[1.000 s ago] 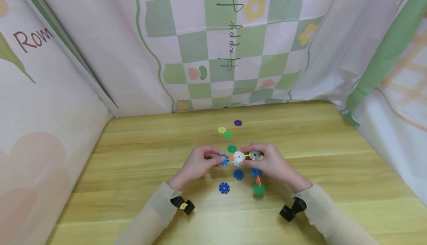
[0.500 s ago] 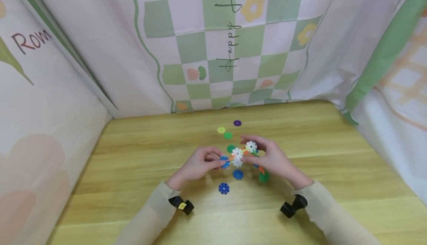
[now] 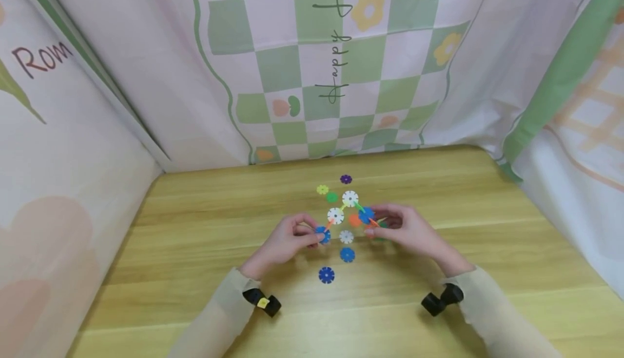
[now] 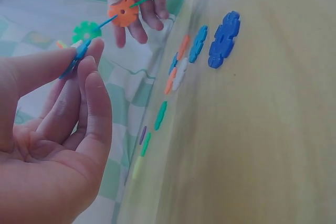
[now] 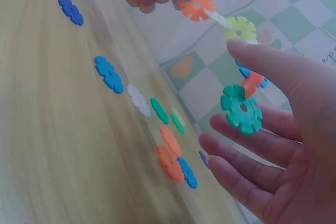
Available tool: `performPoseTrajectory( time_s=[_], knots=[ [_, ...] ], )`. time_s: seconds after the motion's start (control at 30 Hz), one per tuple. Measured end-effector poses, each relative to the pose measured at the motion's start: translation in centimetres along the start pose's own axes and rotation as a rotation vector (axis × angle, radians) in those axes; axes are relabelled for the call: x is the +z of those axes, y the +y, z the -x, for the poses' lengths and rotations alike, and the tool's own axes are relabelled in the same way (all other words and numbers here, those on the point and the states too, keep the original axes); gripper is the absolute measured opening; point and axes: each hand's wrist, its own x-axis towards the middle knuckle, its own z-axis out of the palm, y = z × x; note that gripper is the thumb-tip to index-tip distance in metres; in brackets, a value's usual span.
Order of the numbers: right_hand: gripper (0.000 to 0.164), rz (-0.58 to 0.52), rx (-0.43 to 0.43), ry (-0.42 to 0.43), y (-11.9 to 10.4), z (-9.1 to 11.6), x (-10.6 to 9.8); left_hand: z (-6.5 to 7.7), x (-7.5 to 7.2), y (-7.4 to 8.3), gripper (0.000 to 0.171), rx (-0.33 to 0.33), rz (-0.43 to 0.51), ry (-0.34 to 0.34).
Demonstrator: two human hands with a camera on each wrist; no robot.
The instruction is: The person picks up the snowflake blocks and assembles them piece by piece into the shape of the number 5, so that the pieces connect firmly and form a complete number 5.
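Observation:
A chain of notched plastic snowflake discs hangs above the table, bent into an arch in the head view. My left hand pinches the blue disc at its left end between thumb and fingers. From there it runs through white discs to another blue disc and a green end disc. My right hand is beside that end, fingers spread and loose in the right wrist view. Its thumb overlaps the yellow disc there, while the green disc shows in front of its fingers.
Loose snowflake discs lie on the wooden table below: dark blue, blue, white, orange, yellow, green and purple. A checked curtain hangs behind the table's far edge.
The chain's middle has swung away from me, turning from nearly straight into an arch. My right hand has loosened and shifted right; my left keeps its pinch on the blue disc.

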Motion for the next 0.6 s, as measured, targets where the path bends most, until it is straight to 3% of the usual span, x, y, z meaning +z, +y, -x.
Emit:
performPoseTrajectory(
  time_s=[0.23, 0.6],
  knots=[
    [0.044, -0.020, 0.042, 0.028, -0.2, -0.5, -0.5, 0.2, -0.2, -0.5, 0.016, -0.048, 0.016, 0.011],
    [0.035, -0.066, 0.005, 0.074, -1.0, -2.7, -1.2, 0.5, 0.3, -0.8, 0.020, -0.048, 0.057, -0.003]
  ],
)
